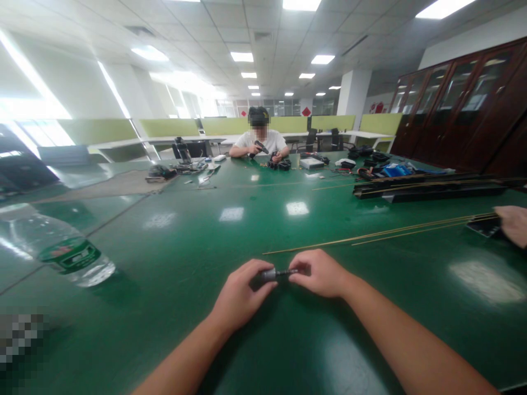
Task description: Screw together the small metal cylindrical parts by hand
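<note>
So the person's got a small dark cylindrical part with a grey metal collar (275,274) pinched between both hands, low and dead centre over the green bench (173,247). Its long axis runs left-right, roughly parallel to the near side of the bench. The left hand (241,293) is curled shut around the fatter collar end. The right hand (319,272) pinches the thinner, ridged dark end with its fingertips. Neither hand is nearer, since the part bridges the two. Whether the hands rest on the bench or hover just above it, can't tell.

As for room, the closest things are some thin brass-coloured rods (382,233) just beyond the right hand, running away to the right. A clear plastic water bottle with a green label (61,252) lies on its side well off to the left. Someone else's hand (513,225) sits at the far right edge beside a flat black device (486,226). Long black rails (432,187) and a seated co-worker (258,144) are well apart, across the bench.
</note>
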Demonstrator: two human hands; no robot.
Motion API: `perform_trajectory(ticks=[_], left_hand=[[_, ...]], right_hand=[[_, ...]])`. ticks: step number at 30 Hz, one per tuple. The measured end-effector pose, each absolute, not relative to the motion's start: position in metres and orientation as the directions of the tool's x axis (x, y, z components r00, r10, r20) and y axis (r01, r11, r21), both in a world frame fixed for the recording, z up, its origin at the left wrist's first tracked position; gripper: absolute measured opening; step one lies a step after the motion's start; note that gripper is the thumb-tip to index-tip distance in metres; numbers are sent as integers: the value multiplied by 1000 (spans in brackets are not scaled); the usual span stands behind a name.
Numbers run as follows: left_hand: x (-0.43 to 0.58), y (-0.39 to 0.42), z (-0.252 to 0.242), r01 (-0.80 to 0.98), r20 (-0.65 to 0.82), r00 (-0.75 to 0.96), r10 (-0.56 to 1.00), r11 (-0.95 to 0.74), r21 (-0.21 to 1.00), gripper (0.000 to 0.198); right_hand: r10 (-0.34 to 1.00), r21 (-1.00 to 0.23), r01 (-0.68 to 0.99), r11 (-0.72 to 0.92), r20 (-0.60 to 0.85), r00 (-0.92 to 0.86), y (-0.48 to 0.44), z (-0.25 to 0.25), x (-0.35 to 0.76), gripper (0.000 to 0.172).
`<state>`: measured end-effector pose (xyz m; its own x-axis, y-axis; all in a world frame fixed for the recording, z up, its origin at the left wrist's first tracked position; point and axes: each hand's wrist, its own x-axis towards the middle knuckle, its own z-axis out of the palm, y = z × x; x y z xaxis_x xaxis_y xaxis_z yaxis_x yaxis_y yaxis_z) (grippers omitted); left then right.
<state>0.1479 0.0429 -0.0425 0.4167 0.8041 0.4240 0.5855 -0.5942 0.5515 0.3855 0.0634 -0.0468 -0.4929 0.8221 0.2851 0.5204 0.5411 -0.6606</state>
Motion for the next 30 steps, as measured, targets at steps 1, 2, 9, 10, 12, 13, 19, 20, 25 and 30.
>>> perform_trajectory(ticks=[1, 2, 9, 10, 12, 13, 19, 20, 25, 30], left_hand=[[148, 43, -42, 587, 425, 415, 805, -594, 550, 21], [148, 43, -42, 590, 426, 414, 805, -593, 548, 21], [147, 43, -42, 590, 436, 408, 802, -596, 545, 21], [147, 44, -42, 591, 432, 406, 805, -592, 548, 21], [147, 44, -42, 591, 428, 401, 810, -586, 554, 21], [146, 44, -42, 592, 424, 401, 812, -583, 556, 21], [145, 45, -42, 631, 456, 396, 797, -597, 496, 22], [144, 45, -41, 641, 467, 394, 792, -601, 478, 22], [134, 52, -39, 685, 481, 297, 825, -535, 494, 24], [107, 58, -23, 602, 366, -81, 927, -247, 759, 47]], right_hand=[[824, -663, 521, 538, 283, -491, 64, -47, 386, 13], [826, -666, 521, 534, 279, -490, 64, -46, 386, 12], [831, -666, 529, 526, 271, -486, 64, -45, 387, 11], [832, -665, 530, 526, 272, -484, 64, -45, 388, 11], [833, -664, 532, 525, 273, -481, 64, -46, 388, 12], [833, -662, 534, 526, 275, -480, 64, -46, 389, 12], [839, -656, 545, 521, 278, -467, 64, -44, 392, 11], [842, -654, 550, 519, 281, -461, 65, -43, 393, 12], [867, -650, 591, 478, 243, -435, 69, -45, 400, 14], [881, -670, 614, 418, 134, -454, 74, -49, 404, 15]])
